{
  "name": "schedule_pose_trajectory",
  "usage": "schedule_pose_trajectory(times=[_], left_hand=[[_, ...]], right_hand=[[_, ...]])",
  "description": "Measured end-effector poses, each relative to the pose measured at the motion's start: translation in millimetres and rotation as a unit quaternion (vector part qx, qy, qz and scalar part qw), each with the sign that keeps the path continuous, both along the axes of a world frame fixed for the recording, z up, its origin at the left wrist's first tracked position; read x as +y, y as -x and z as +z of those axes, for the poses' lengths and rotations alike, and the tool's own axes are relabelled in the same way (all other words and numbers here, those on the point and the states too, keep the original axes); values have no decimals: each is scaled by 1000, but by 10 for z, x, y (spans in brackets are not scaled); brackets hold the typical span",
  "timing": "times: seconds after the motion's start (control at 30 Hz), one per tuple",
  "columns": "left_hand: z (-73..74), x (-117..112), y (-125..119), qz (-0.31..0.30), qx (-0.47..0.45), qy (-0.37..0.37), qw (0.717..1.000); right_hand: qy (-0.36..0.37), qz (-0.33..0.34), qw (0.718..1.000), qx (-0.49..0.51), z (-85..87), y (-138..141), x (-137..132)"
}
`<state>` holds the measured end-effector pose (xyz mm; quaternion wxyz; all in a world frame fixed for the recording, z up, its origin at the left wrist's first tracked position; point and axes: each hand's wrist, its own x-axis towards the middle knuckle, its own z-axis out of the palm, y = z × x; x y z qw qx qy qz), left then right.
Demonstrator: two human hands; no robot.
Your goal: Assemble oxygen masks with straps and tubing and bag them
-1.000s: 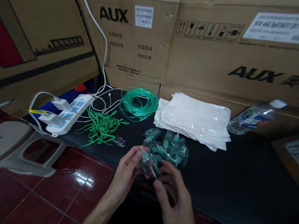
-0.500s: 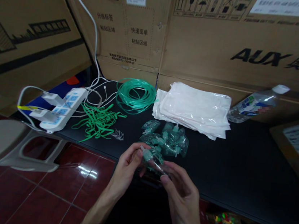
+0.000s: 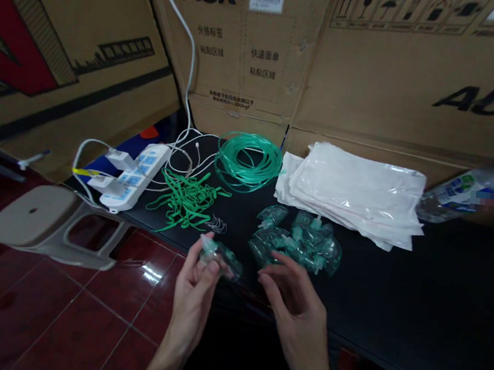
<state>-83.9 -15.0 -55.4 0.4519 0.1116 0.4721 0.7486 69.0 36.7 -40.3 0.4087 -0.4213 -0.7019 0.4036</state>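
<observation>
— What is the left hand doing?
— It is holding one small green mask. The fingers are closing around it, just to the left of the mask pile and a bit nearer to the person.
— And the right hand?
— It is holding nothing. Its fingers are spreading apart just in front of the mask pile. I cannot tell if they are touching it.
— So how much is done?
— I think just a little. One mask is out of the mask pile, and many more are lying in it. Nothing is hanging on the one in the hand.
— What else is lying around?
— The green tube coil is lying behind the mask pile, to the left. The green bands are lying left of the mask pile, in a loose heap. The clear bags are sitting in a flat stack right behind the mask pile. None of them is touching a mask, as far as I can see.
— Where is all this sitting?
— On the black table.
</observation>
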Motion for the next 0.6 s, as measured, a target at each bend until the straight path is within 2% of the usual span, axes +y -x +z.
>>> schedule_pose_trajectory(times=[0.07, 0.17, 0.3, 0.4, 0.5, 0.6], left_hand=[[49, 20, 171, 67, 3, -3, 998], [138, 52, 370, 102, 13, -8, 995], [226, 55, 459, 100, 17, -11, 995], [244, 41, 446, 89, 10, -7, 996], [240, 29, 425, 66, 7, -10, 998], [245, 26, 407, 40, 11, -17, 999]], right_hand=[[-127, 39, 983, -126, -28, 159, 156], [-183, 114, 951, -222, -74, 460, 378], [-219, 152, 906, -329, -69, 775, 535], [-227, 164, 883, -378, -16, 852, 551], [-222, 177, 871, -401, 38, 849, 543], [-210, 186, 872, -402, 62, 824, 545]])
